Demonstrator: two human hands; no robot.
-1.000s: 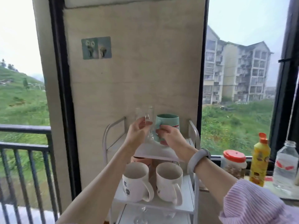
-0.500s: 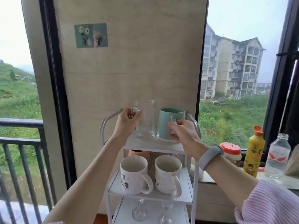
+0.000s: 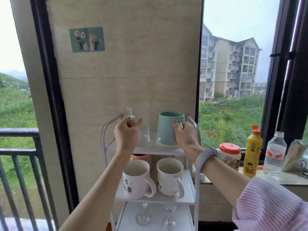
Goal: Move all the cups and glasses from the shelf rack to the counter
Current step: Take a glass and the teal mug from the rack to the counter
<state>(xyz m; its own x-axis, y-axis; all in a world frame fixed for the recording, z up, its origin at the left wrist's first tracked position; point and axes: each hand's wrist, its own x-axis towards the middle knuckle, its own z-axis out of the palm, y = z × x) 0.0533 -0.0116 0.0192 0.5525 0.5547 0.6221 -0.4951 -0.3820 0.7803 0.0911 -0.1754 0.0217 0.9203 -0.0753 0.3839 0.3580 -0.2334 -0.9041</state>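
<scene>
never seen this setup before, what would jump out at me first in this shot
Both hands are on the top tier of the white shelf rack: the left hand grips the handle of a clear glass mug, and the right hand grips the handle of a teal mug. Below them, two white mugs stand side by side on the middle tier. A yellow bottle stands out on the counter at right.

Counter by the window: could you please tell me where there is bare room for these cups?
The counter looks bare only between rack and yellow bottle, before the red-lidded jar. Right of that it is crowded.
</scene>
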